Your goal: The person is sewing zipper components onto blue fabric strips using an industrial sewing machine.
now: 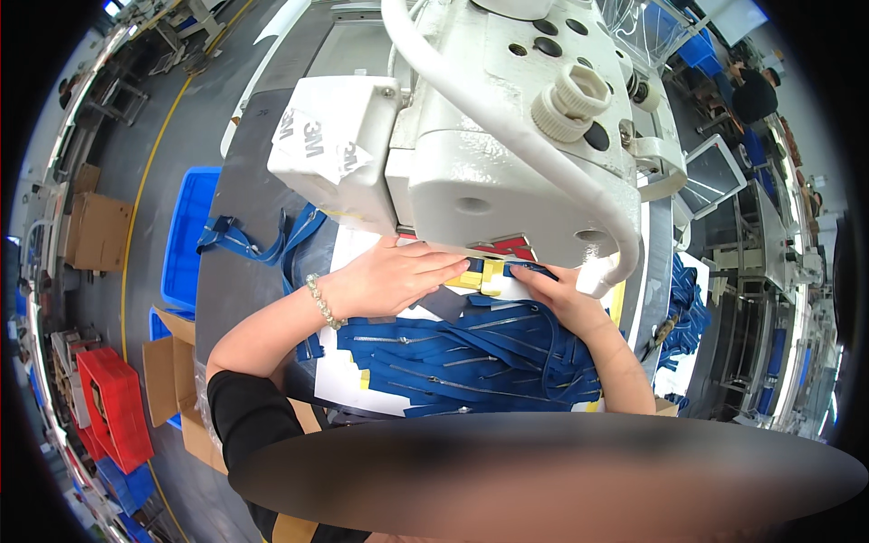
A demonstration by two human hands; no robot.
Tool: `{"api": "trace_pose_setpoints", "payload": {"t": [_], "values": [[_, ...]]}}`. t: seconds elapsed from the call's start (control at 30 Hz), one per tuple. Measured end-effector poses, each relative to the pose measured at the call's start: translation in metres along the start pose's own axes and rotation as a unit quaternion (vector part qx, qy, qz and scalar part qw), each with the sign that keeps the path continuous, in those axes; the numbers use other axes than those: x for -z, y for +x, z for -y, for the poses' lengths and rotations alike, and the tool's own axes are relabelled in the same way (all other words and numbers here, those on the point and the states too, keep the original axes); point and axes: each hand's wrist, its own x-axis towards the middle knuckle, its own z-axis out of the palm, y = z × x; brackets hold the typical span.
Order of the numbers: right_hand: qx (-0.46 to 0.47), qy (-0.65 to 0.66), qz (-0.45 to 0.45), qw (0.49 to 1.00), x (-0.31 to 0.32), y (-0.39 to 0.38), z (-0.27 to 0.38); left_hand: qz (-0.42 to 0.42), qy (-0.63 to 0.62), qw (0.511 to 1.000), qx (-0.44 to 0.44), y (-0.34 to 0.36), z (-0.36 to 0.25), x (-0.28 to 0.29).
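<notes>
Under the head of a white sewing machine (507, 181), both my hands are at the work area. My left hand (389, 279) lies flat with fingers stretched out, its fingertips beside a yellow guide piece (491, 279) on the machine bed. On the other side of that piece, my right hand (566, 297) pinches the end of a blue zipper (525, 268). Part of this zipper is hidden by the machine and my fingers. Between my forearms lies a heap of blue zippers (453, 353) with silvery teeth.
More blue zippers (688, 312) hang at the right edge, and a blue strap-like strip (258, 242) trails off at the left. Beside the table stand a blue bin (188, 235), an open cardboard box (163, 380) and a red crate (116, 407). A white hose (507, 118) crosses the machine.
</notes>
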Motion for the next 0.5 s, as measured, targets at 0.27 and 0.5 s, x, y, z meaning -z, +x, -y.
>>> {"api": "trace_pose_setpoints", "payload": {"t": [0.27, 0.5], "values": [[0.006, 0.014, 0.009, 1.0, 0.0, 0.002, 0.0, -0.011, -0.019, 1.0, -0.003, 0.0, 0.0, 0.002], [0.059, -0.001, 0.028, 0.998, 0.017, 0.023, 0.017, 0.036, -0.19, 0.981, 0.025, 0.004, 0.007, 0.018]]}}
